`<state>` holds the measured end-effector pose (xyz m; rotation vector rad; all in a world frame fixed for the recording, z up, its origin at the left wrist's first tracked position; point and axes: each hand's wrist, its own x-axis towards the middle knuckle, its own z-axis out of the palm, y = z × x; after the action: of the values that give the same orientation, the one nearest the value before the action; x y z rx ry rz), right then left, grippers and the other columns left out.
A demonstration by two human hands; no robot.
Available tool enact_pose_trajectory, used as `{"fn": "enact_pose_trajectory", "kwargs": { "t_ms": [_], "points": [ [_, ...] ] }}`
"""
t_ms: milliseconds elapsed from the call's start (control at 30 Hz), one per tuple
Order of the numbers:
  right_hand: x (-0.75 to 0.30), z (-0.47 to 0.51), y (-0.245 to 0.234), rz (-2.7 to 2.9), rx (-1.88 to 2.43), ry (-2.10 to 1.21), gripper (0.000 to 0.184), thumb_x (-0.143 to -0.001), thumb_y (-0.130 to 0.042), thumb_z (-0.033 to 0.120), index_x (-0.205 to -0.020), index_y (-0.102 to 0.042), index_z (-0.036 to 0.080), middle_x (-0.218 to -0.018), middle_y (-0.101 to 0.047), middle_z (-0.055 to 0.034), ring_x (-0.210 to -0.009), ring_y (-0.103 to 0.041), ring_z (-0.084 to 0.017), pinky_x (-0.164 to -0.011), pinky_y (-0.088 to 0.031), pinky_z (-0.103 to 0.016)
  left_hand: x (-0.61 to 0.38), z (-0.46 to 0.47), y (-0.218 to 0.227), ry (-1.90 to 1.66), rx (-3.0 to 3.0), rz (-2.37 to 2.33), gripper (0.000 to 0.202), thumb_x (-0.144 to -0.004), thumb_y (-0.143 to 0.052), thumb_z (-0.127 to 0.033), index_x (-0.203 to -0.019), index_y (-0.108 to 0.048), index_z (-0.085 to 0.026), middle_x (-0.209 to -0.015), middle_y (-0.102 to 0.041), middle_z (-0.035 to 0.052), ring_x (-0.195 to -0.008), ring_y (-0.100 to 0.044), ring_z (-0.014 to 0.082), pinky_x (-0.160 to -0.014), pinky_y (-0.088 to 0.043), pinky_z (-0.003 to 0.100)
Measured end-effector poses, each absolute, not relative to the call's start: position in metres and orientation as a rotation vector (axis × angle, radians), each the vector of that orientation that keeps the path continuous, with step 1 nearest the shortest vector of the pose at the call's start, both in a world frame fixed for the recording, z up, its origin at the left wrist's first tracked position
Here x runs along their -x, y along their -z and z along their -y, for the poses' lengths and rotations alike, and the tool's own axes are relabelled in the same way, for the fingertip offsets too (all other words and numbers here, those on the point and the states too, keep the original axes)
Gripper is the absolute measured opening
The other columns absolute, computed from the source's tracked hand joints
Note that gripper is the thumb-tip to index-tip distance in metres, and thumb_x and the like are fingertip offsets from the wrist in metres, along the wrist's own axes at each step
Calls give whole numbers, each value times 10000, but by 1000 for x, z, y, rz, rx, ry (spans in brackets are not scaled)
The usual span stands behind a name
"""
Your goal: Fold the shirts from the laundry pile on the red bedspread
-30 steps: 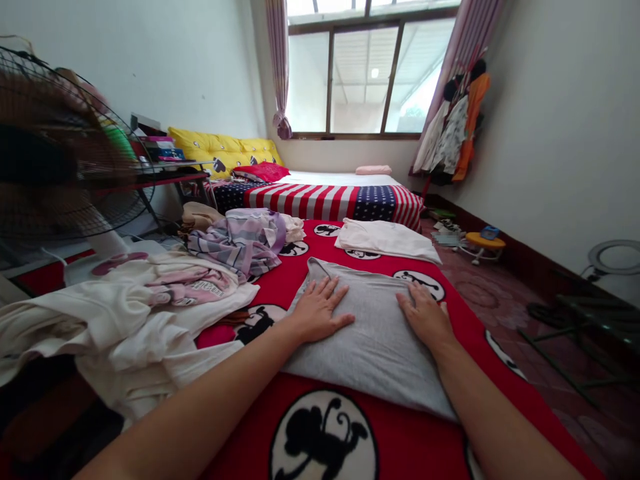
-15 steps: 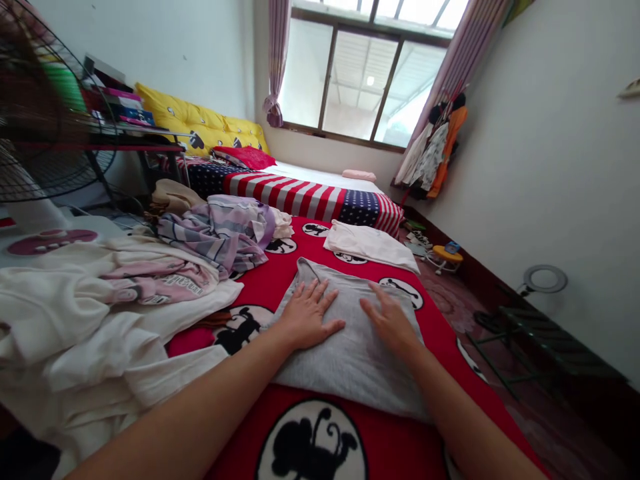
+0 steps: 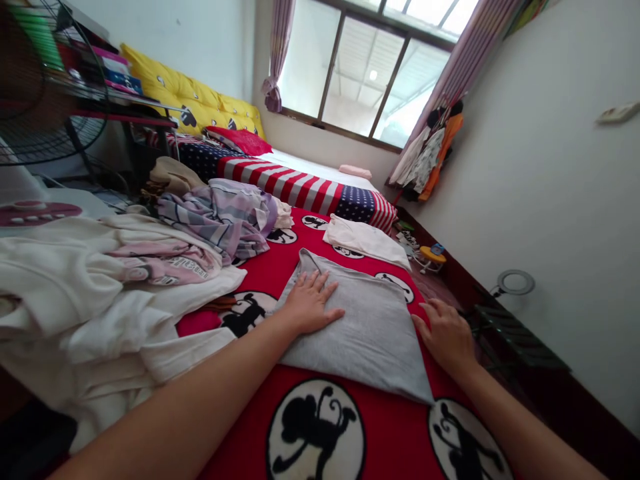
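Observation:
A grey folded garment (image 3: 370,340) lies flat on a red blanket (image 3: 395,427) printed with black monkeys in white circles. My left hand (image 3: 313,305) rests palm down on the garment's left part, fingers spread. Just off its right edge is my right hand (image 3: 446,333), fingers loosely bent and apart, with nothing visible in it. Whether its fingertips touch the garment's edge I cannot tell. Beyond the grey garment lies a white folded garment (image 3: 367,240).
Left of my arms spreads a heap of white clothes (image 3: 115,293), with a purple plaid garment (image 3: 225,210) behind it. A fan (image 3: 55,113) stands at far left. Farther back is a bed with a flag-patterned cover (image 3: 295,183). A dark green rack (image 3: 520,333) stands at right.
My right hand has moved right, from on top of the grey garment to beside its right edge. My left hand stays on the garment. The view has shifted slightly.

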<state>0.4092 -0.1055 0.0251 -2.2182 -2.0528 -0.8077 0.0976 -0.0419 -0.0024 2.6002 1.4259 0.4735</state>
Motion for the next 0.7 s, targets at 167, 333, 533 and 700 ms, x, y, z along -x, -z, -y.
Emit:
{"fn": "enact_pose_trajectory", "kwargs": {
  "t_ms": [167, 333, 533, 700],
  "points": [
    [-369, 113, -41, 1904, 2477, 328, 504, -878, -366, 590, -841, -647, 174, -981, -651, -133, -913, -625, -291, -704, -436, -365, -94, 41, 0, -515, -2562, -1362, 739, -853, -361, -673, -1439, -372, -224, -1548, -204, 110, -1428, -150, 315, -1145, -67, 511],
    [-344, 103, -46, 1784, 2398, 90, 293, -815, -497, 426, -901, -615, 172, -921, -675, -121, -911, -630, -288, -702, -413, -334, -78, 27, 0, -695, -2456, -1138, 522, -859, -523, -501, -1292, -561, -212, -1469, -387, 125, -1371, -324, 293, -1134, -183, 492],
    [-336, 94, -57, 1487, 2012, -177, 459, -719, -569, 307, -1132, -573, 106, -832, -678, -88, -745, -631, -223, -669, -453, -300, -53, 7, -9, -1227, -2032, -1138, 255, -806, -613, -259, -1021, -717, -170, -1102, -694, 85, -1033, -634, 197, -940, -462, 282],
    [-333, 89, -96, 1153, 1658, -679, 635, -621, -648, 213, -1251, -579, 184, -929, -700, -38, -576, -583, -126, -511, -453, -225, -34, -7, -12, -1469, -1664, -1422, 220, -825, -563, -194, -977, -720, -172, -996, -726, 58, -947, -661, 169, -885, -482, 250]
  ]
}}
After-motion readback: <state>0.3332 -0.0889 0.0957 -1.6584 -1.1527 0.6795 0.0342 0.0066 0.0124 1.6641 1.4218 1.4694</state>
